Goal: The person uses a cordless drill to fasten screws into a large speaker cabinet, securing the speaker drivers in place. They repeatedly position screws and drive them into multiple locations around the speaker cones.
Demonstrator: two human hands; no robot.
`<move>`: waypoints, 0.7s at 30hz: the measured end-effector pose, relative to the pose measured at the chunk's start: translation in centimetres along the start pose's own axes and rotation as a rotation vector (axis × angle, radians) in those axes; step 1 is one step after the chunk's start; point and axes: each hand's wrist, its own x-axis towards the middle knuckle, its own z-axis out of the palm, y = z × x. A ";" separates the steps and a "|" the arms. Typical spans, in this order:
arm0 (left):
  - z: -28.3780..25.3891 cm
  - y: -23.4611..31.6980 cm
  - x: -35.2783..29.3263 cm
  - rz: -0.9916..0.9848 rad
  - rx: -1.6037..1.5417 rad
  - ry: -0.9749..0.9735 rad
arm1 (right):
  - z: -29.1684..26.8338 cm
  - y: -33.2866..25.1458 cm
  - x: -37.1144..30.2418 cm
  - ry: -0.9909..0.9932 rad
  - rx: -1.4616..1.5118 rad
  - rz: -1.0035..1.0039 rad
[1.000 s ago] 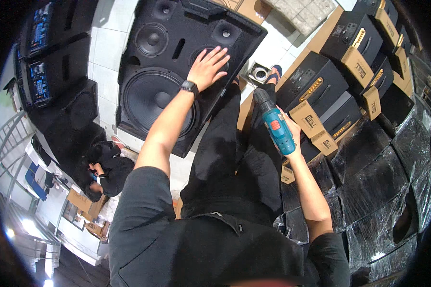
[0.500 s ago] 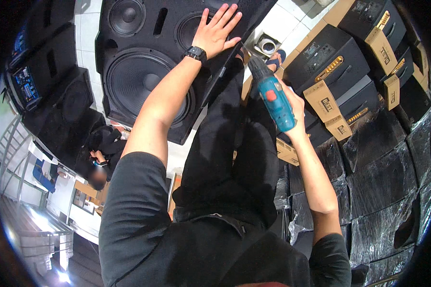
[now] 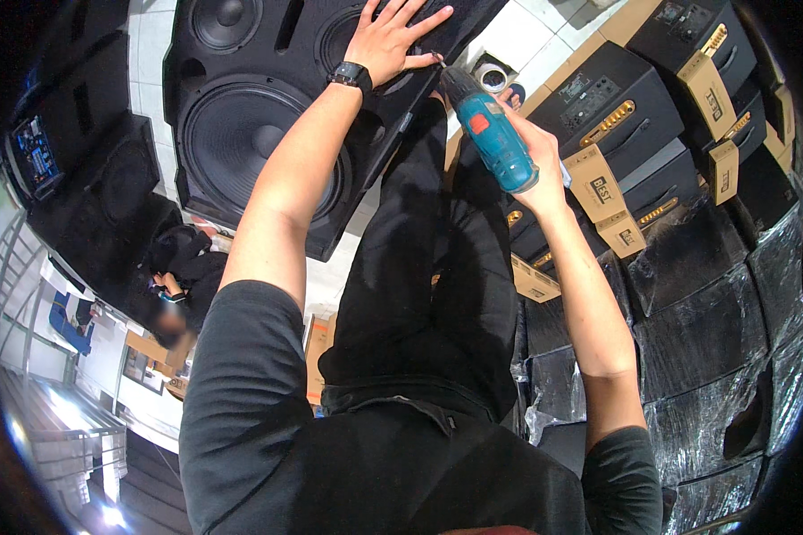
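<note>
Though farther off before, drill (image 3: 498,143) in right hand (image 3: 541,159) now just beside left hand (image 3: 389,43), wide on the speaker (image 3: 285,67).

The white tiled floor (image 3: 519,37) carries a big black speaker (image 3: 263,138). Right of that speaker sit a small round silvery part (image 3: 492,75) and flat cardboard (image 3: 591,47); left of it, more black speakers (image 3: 111,174).

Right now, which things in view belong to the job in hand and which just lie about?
In use:
teal drill, in the right hand
black speaker cabinet, under the spread left hand

Apparently lying about:
brown cartons
gold-trimmed black boxes
film-wrapped black stack
</note>
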 end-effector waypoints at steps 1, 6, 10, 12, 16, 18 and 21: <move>0.0 -0.1 0.0 0.004 -0.012 0.005 | 0.0 -0.1 0.2 -0.010 -0.001 -0.004; 0.0 -0.2 0.0 0.001 -0.034 0.011 | 0.7 -1.0 1.0 -0.005 -0.049 0.009; -0.3 0.0 0.1 -0.017 -0.045 0.002 | 1.3 -2.0 1.5 0.026 -0.038 0.031; -0.4 0.1 0.2 -0.027 -0.043 -0.007 | 1.4 -2.5 1.6 0.004 -0.046 0.066; -0.6 0.3 0.4 -0.038 -0.042 -0.014 | 1.8 -3.5 1.8 -0.004 -0.067 0.115; -0.7 0.3 0.4 -0.039 -0.038 -0.013 | 2.0 -3.8 1.9 -0.015 -0.091 0.168; -0.7 0.3 0.4 -0.035 -0.044 -0.004 | 2.3 -4.2 2.1 -0.002 -0.075 0.171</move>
